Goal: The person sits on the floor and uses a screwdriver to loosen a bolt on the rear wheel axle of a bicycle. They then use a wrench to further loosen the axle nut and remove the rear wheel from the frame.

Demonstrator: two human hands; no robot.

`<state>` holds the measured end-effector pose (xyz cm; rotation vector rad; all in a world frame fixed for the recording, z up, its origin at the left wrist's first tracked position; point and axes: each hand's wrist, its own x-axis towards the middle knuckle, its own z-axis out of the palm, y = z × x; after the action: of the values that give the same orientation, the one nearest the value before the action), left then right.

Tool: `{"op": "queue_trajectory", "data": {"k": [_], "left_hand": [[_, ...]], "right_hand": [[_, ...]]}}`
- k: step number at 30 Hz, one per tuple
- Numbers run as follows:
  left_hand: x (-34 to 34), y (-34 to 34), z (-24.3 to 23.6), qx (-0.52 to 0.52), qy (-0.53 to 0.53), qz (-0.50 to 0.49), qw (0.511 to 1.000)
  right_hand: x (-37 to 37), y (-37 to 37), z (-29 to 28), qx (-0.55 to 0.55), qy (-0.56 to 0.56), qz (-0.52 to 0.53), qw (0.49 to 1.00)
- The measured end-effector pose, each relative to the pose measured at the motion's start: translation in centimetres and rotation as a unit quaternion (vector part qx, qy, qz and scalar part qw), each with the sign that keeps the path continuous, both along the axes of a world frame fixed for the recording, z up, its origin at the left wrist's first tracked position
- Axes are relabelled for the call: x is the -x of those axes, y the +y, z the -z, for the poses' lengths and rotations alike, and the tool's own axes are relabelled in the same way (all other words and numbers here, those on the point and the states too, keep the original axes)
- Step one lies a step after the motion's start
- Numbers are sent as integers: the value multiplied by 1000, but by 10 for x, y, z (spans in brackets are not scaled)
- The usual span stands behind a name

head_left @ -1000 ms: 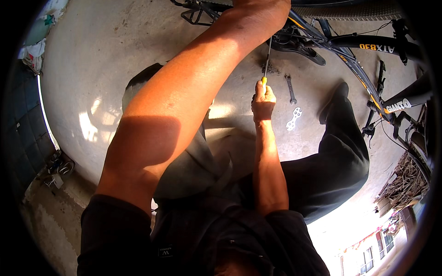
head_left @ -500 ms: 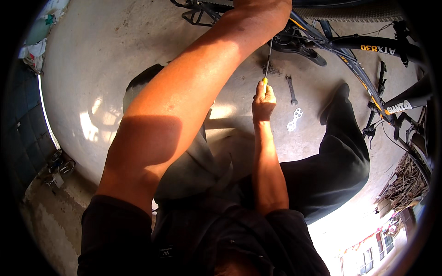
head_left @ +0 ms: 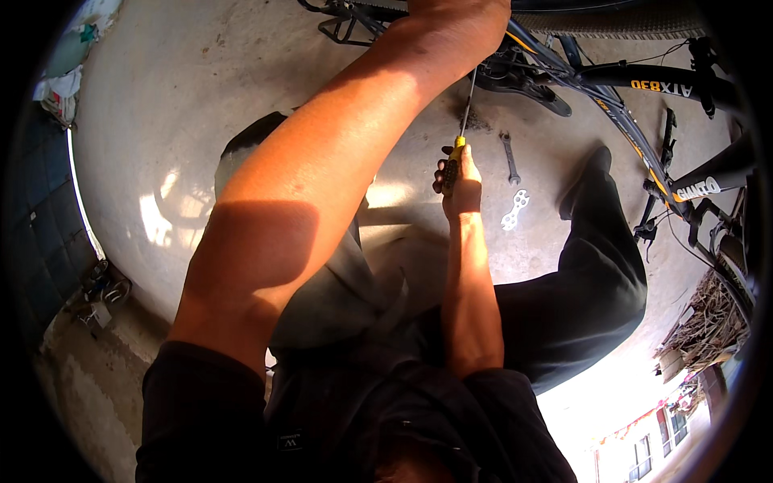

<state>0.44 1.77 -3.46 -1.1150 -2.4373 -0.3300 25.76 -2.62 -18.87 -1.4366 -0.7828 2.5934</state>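
My right hand [head_left: 462,189] is wrapped round the yellow and black handle of a screwdriver [head_left: 469,105], thumb along it and fingertips showing on its left side. The long metal shaft points away, up to the dark parts round the crank of a bicycle [head_left: 612,88]. Its tip is hidden beside my left wrist. My left arm reaches across to the bicycle, and my left hand [head_left: 459,18] is mostly cut off by the top edge, so its fingers cannot be seen.
On the concrete floor right of my right hand lie a dark open-ended wrench [head_left: 510,159] and a silver multi-hole flat spanner [head_left: 515,209]. My bent right leg [head_left: 588,298] is beyond them. A pile of sticks [head_left: 708,322] stands at the far right. Shoes [head_left: 105,286] lie at left.
My right hand has turned and shifted its grip on the screwdriver; more of the handle and the fingertips now show on the left. My left arm stays put.
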Motion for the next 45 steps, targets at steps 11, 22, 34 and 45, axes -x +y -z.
{"op": "queue_trajectory", "data": {"k": [11,22,34,45], "left_hand": [[2,0,1,2,17,0,1000],[-2,-1,-9,63,-8,-12,998],[0,-3,-5,29,18,1,999],[0,-5,-8,32,3,10,999]], "right_hand": [[1,11,-2,104,29,-31,994],[3,7,-7,22,-14,-25,999],[10,0,-10,-95,-97,-15,991],[15,-7,-13,-145,-109,-3,983]]}}
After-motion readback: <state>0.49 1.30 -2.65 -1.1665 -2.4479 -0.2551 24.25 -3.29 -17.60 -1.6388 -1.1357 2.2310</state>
